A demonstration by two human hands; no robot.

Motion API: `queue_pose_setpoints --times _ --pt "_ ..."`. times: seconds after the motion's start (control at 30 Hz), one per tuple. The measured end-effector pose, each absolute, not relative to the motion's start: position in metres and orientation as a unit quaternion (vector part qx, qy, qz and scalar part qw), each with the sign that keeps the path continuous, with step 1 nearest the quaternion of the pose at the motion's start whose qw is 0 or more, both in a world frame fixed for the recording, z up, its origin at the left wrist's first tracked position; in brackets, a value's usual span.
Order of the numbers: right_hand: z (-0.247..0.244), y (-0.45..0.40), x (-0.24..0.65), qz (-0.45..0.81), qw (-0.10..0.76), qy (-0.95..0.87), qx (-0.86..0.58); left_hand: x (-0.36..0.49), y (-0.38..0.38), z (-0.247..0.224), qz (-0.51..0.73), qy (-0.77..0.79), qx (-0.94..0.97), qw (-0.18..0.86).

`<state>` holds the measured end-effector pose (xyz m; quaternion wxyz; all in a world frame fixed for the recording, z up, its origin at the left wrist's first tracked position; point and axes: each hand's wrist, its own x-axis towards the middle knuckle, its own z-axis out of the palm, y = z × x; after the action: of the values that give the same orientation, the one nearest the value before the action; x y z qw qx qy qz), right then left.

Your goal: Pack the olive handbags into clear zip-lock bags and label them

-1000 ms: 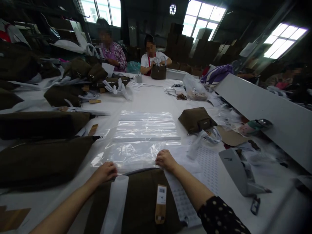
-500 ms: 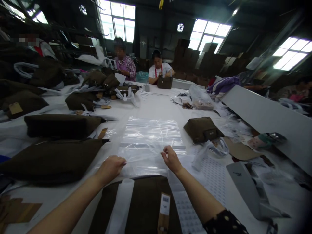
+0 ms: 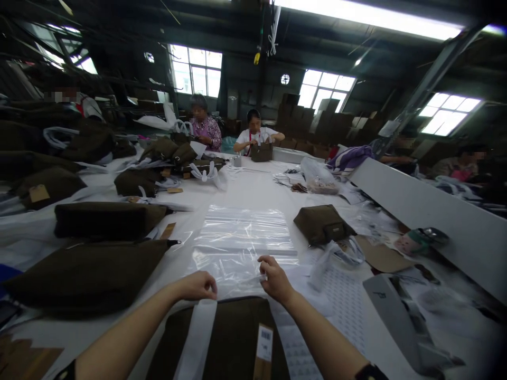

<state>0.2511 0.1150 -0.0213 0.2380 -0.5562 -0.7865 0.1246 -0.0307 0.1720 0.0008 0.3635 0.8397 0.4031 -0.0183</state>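
Note:
Clear plastic bags [image 3: 245,229] lie flat and shiny in front of me, the near one creased. My right hand [image 3: 276,281] pinches the near part of the clear plastic at its right, thumb and forefinger together. At the left, my left hand [image 3: 198,286] is closed with fingers curled down at the plastic's near edge; its fingertips are partly hidden. Just below that hand is a dark olive fabric bag [image 3: 233,338], close to my body. A white-wrapped strap [image 3: 198,332] and a tag with a barcode label [image 3: 264,343] lie on it.
Large olive bags [image 3: 87,274] lie at the left. To the right are a small olive bag [image 3: 325,224], a grey tool-like device [image 3: 400,316], a bottle [image 3: 422,240] and a long white board [image 3: 431,227]. Across the table [image 3: 249,187], a co-worker [image 3: 257,134] handles a small bag.
My left hand has moved right and down towards the olive bag's top edge. My right hand stays at the plastic, which now lies flatter. The camera view has tilted up.

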Motion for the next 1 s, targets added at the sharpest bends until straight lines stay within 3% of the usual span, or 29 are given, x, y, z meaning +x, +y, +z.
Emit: queue_pose_setpoints --times 0.13,0.27,0.4,0.5,0.63,0.77,1.0 --pt "-0.018 0.109 0.261 0.114 0.204 -0.802 -0.55 -0.016 0.167 0.024 0.054 0.377 0.876 0.295" --pt "-0.015 0.101 0.265 0.088 0.154 -0.821 -0.542 -0.02 0.16 0.063 0.055 0.37 0.92 0.122" --pt "0.0 0.098 0.269 -0.003 0.138 -0.89 -0.434 -0.035 0.146 0.095 0.041 0.378 0.925 -0.001" --pt "0.014 0.099 0.275 -0.053 0.09 -0.927 -0.36 -0.052 0.131 0.102 0.02 0.408 0.912 0.023" --pt "0.024 0.093 0.278 0.029 -0.017 -0.894 -0.446 -0.073 0.115 0.095 -0.003 0.482 0.872 0.088" --pt "0.027 0.081 0.271 0.078 0.011 -0.867 -0.492 -0.078 0.111 0.083 0.008 0.517 0.848 0.116" --pt "0.028 0.095 0.259 0.0 -0.004 -0.798 -0.602 -0.059 0.132 0.062 -0.029 0.479 0.876 0.034"
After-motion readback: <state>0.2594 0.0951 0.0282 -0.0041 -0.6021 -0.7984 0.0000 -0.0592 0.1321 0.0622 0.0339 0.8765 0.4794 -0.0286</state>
